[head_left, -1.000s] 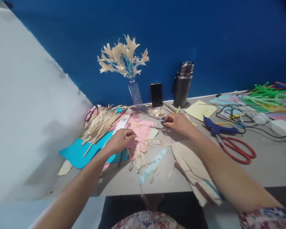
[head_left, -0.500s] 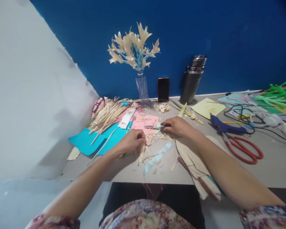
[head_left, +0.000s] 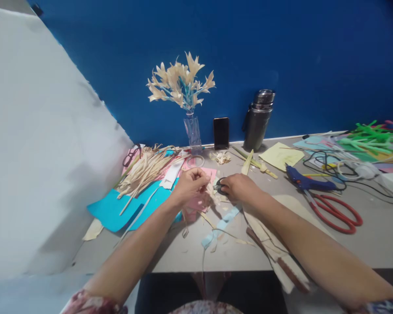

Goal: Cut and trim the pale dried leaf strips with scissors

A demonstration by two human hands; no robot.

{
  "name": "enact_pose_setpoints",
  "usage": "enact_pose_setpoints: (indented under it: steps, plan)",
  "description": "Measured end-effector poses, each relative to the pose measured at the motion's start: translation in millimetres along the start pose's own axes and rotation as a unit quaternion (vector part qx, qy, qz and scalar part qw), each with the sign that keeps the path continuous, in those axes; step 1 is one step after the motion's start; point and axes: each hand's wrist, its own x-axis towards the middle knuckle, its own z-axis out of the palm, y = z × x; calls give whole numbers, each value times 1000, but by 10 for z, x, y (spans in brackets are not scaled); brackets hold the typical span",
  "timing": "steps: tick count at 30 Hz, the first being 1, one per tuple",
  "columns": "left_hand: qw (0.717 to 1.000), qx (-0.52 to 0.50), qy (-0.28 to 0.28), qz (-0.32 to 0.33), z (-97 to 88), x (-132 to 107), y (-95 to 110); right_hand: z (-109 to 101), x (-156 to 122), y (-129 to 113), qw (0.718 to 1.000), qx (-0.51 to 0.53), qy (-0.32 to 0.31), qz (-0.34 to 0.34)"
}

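Note:
My left hand (head_left: 190, 184) is raised a little above the grey table (head_left: 363, 244), fingers pinched on a pale dried-leaf strip (head_left: 210, 190) that hangs over the pink paper (head_left: 196, 201). My right hand (head_left: 238, 187) is closed around the black handles of small scissors (head_left: 219, 186), right beside the strip. The scissor blades are hidden behind the left hand. Loose pale cuttings and a light blue paper strip (head_left: 221, 224) lie just in front of both hands.
A vase of pale leaf flowers (head_left: 180, 85), a phone (head_left: 221, 132) and a steel flask (head_left: 258, 120) stand against the blue wall. A pile of dried strips (head_left: 144, 168) lies on cyan paper (head_left: 113, 211). A blue glue gun (head_left: 306, 182), red scissors (head_left: 336, 211), cables and green pipe cleaners (head_left: 371, 135) are at right.
My left hand lifted off the table with the strip and moved right, toward the scissors. My right hand drew the small scissors in to meet it.

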Motion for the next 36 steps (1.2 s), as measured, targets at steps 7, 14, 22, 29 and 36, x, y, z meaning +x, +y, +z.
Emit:
enact_pose_setpoints:
  steps: [7, 14, 22, 29, 36]
  plan:
    - [995, -95, 1, -40, -90, 29, -205, 54, 23, -26, 999, -37, 4, 7]
    - [998, -32, 44, 5, -71, -42, -75, 42, -30, -53, 997, -30, 58, 42]
    - [996, -13, 83, 22, -16, -60, -60, 80, -34, -163, 946, 296, 129, 25]
    - [995, -13, 96, 28, 53, -117, -61, 84, -55, -325, 845, 526, 57, 75]
    - [989, 145, -3, 11, 32, -118, -198, 50, -113, -380, 970, 207, 123, 43]
